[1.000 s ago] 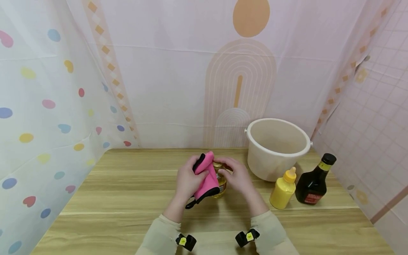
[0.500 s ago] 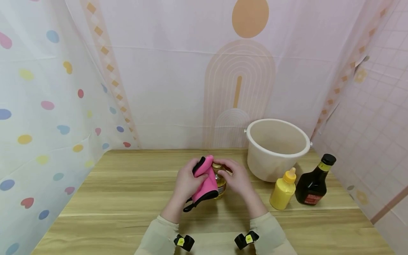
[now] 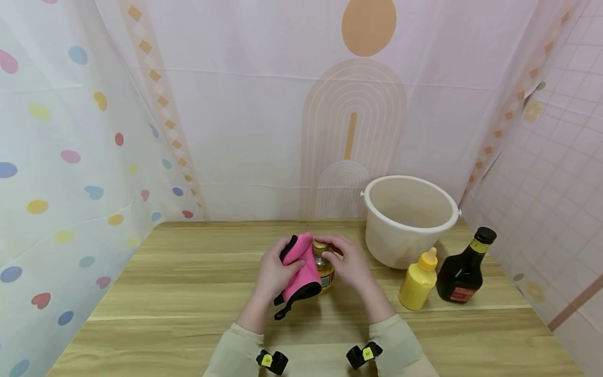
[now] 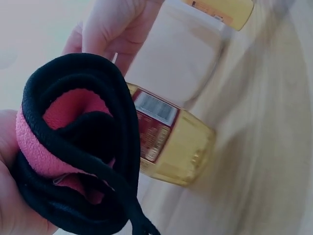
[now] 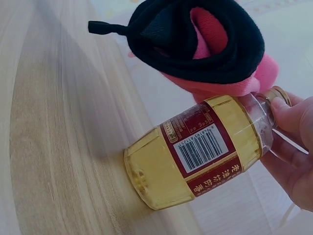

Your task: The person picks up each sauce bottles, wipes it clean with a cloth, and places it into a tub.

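My left hand (image 3: 275, 272) grips a bunched pink cloth (image 3: 308, 275) with black edging and a hanging loop. The cloth lies against the side of a clear bottle of golden oil (image 3: 326, 268), covering part of it in the head view. With thumb and fingers, my right hand (image 3: 349, 262) holds this bottle at its gold-capped neck. A dark red label with a barcode shows on the oil bottle (image 5: 151, 171) in the right wrist view, its base right at the tabletop. Rolled folds of the cloth (image 4: 34, 147) fill the near side of the left wrist view.
A cream bucket (image 3: 383, 235) stands at the back right of the wooden table (image 3: 179, 293). In front of it are a yellow squeeze bottle (image 3: 416, 285) and a dark sauce bottle (image 3: 459, 275) with a black cap. Patterned curtains (image 3: 245, 115) surround the table.
My left hand has shifted the cloth slightly left and down along the oil bottle, exposing more of the bottle. My right hand stays at its neck.
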{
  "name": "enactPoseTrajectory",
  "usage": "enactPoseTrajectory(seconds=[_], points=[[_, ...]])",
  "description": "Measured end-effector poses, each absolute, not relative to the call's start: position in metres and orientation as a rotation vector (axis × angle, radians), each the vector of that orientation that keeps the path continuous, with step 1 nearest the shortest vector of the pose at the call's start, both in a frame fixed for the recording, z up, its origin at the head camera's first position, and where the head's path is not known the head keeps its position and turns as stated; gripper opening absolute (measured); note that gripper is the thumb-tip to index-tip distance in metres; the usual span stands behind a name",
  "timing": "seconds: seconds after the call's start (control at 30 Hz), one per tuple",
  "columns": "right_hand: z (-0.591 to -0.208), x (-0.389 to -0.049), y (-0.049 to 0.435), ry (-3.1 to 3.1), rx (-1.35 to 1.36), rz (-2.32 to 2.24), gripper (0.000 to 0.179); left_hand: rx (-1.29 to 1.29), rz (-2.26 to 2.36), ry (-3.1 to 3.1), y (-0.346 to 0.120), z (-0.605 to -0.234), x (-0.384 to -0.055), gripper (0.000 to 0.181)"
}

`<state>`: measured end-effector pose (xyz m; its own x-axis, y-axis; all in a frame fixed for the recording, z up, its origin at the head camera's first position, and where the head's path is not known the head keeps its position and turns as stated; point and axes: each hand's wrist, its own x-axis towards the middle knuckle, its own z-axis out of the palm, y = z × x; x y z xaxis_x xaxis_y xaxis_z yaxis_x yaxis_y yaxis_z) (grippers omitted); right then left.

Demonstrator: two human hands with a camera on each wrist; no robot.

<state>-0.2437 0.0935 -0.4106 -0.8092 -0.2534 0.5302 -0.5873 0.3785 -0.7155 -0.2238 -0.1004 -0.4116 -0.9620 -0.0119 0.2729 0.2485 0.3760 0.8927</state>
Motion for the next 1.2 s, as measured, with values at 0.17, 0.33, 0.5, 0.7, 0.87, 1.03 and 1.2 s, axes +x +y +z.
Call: enactPoseTrajectory(seconds=[0.17,0.33,0.5,0.7,0.87,1.03,1.2], points=[[-0.410,-0.243,0.093,-2.324,0.717,1.395,0.035,-0.148,-1.681,-2.393,-0.102,-0.417,-0.223,0.038],[-0.410,-0.243,0.092,-2.318,0.712,1.394,0.036,-0.142,-1.708,-2.371,-0.102,-0.418,-0.222,0.038],[-0.411,-0.242,0.092,-2.319,0.712,1.397,0.035,-0.127,-1.735,-2.366,-0.103,-0.421,-0.222,0.039],[-0.411,-0.242,0.092,-2.327,0.697,1.407,0.034,-0.106,-1.751,-2.376,-0.104,-0.427,-0.223,0.039],[-0.412,-0.242,0.092,-2.310,0.707,1.413,0.035,-0.084,-1.787,-2.374,-0.105,-0.436,-0.225,0.038],[-0.411,-0.241,0.092,-2.321,0.696,1.420,0.034,-0.099,-1.802,-2.384,-0.105,-0.440,-0.227,0.042],[-0.411,-0.241,0.092,-2.326,0.695,1.408,0.034,-0.102,-1.720,-2.453,-0.106,-0.445,-0.229,0.040]])
